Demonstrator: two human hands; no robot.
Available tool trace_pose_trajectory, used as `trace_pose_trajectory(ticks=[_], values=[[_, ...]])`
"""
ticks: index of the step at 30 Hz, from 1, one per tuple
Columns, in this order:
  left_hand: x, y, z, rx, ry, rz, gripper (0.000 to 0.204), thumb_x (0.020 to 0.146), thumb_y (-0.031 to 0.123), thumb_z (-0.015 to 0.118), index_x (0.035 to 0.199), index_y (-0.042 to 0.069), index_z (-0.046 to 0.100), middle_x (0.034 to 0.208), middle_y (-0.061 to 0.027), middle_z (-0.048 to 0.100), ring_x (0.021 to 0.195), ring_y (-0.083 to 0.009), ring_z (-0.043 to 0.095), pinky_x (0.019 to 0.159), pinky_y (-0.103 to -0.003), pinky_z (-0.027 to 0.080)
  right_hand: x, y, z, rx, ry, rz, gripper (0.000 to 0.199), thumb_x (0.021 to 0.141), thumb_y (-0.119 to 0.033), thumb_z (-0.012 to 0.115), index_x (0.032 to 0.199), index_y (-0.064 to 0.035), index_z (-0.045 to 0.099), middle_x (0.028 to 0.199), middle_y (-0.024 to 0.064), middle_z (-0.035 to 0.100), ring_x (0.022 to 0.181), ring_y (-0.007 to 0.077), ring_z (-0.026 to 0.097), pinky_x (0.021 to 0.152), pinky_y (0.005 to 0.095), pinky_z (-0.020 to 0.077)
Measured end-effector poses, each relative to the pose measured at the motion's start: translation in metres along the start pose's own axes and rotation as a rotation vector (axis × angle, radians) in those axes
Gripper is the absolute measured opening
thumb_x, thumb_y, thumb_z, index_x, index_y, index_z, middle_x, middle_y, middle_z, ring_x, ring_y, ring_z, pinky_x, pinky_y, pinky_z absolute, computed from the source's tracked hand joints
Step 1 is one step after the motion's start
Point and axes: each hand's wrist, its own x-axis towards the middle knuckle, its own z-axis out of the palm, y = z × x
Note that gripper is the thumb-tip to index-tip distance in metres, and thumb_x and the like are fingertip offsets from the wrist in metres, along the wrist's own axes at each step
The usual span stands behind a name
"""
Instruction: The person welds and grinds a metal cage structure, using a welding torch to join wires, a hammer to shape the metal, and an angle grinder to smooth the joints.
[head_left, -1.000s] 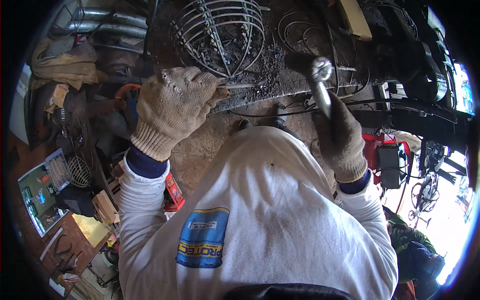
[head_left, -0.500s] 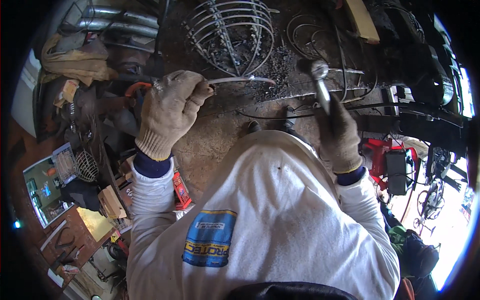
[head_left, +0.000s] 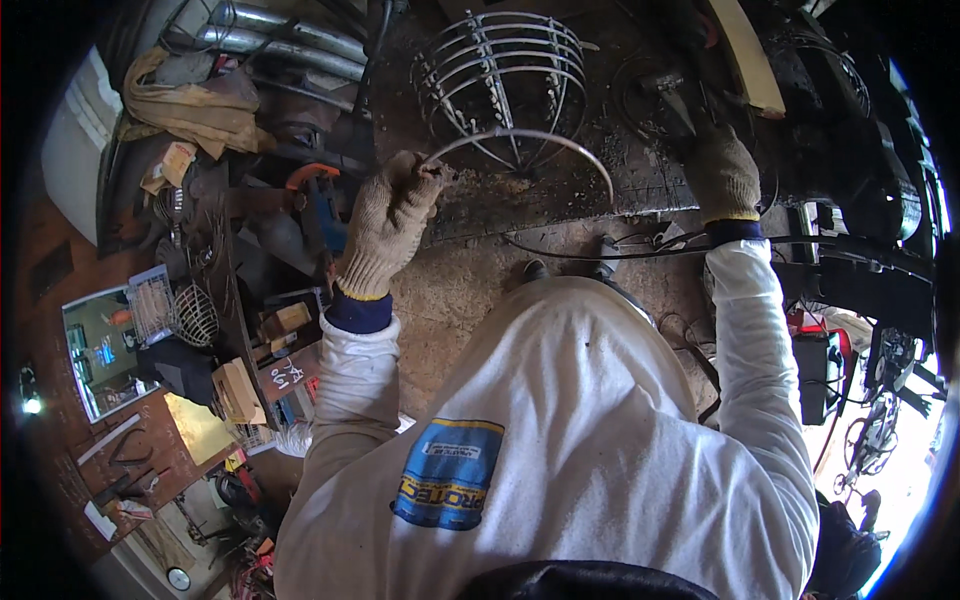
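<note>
My left hand (head_left: 392,222), in a knitted work glove, is closed on one end of a curved metal rod (head_left: 570,148). The rod arches to the right above the bench's near edge, in front of a cage of bent metal bars (head_left: 495,75) and partly overlapping it. Farther right, my gloved right hand (head_left: 722,172) reaches low over the dark workbench (head_left: 625,165). Its shaded fingers appear closed around the handle of a hammer (head_left: 672,98), whose head points away from me near the bench top.
A wooden bar (head_left: 748,58) lies at the bench's far right. A black cable (head_left: 640,254) runs along the near edge. To the left are a crumpled brown cloth (head_left: 190,100), metal tubes (head_left: 290,42) and an orange-and-blue tool (head_left: 318,200). Small dark bits litter the bench.
My right hand has moved away and to the right, taking the hammer down toward the bench. The rod in my left hand has turned, so its arch shows fully.
</note>
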Motion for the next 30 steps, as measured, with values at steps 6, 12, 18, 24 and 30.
trace_pose_trajectory(ticks=[6,12,18,24,30], values=[[-0.007,0.0,0.016,-0.026,0.215,-0.188,0.043,0.101,0.055,0.058,0.101,0.013,0.067,0.072,0.0058,0.057,0.059,-0.0034,0.051,0.049,-0.021,0.038,-0.037,-0.036,-0.004,0.811,0.175,-0.355,0.044,0.097,-0.028,0.065,0.137,-0.0089,0.061,0.113,0.016,0.071,0.103,0.033,0.07,0.088,0.0415,0.0551],[0.01,-0.002,0.02,-0.381,0.213,-0.504,0.057,0.103,0.063,0.047,0.098,0.011,0.07,0.065,0.0049,0.056,0.049,-0.0071,0.048,0.045,-0.022,0.034,-0.059,-0.075,-0.011,0.996,-0.381,-0.28,0.029,0.099,-0.022,0.064,0.12,-0.0022,0.068,0.101,0.0124,0.074,0.091,0.0262,0.07,0.08,0.0357,0.0534],[0.024,-0.024,0.015,-0.354,0.106,-0.492,0.058,0.104,0.062,0.046,0.111,0.009,0.069,0.075,0.001,0.061,0.05,-0.007,0.048,0.045,-0.022,0.035,-0.038,-0.071,0.004,0.746,0.075,-0.177,0.035,0.094,-0.031,0.069,0.118,-0.0061,0.07,0.106,0.0166,0.073,0.099,0.0315,0.071,0.085,0.0404,0.0549],[0.044,-0.087,-0.033,-0.906,-0.494,-0.224,0.052,0.109,0.048,0.045,0.133,0.004,0.06,0.105,-0.0078,0.067,0.077,-0.0086,0.062,0.065,-0.024,0.052,-0.026,-0.075,0.028,0.811,-0.211,-0.121,0.044,0.096,-0.041,0.062,0.123,-0.0074,0.07,0.116,0.0193,0.072,0.113,0.0367,0.068,0.097,0.042,0.0511],[0.032,-0.054,0.018,-0.304,0.24,-0.073,0.037,0.105,0.034,0.06,0.125,0.003,0.066,0.095,-0.0073,0.073,0.084,-0.0124,0.07,0.067,-0.028,0.057,-0.02,-0.072,0.058,0.912,-0.168,0.02,0.043,0.095,-0.04,0.063,0.121,-0.0063,0.071,0.114,0.0199,0.072,0.111,0.0364,0.068,0.094,0.0402,0.051]])
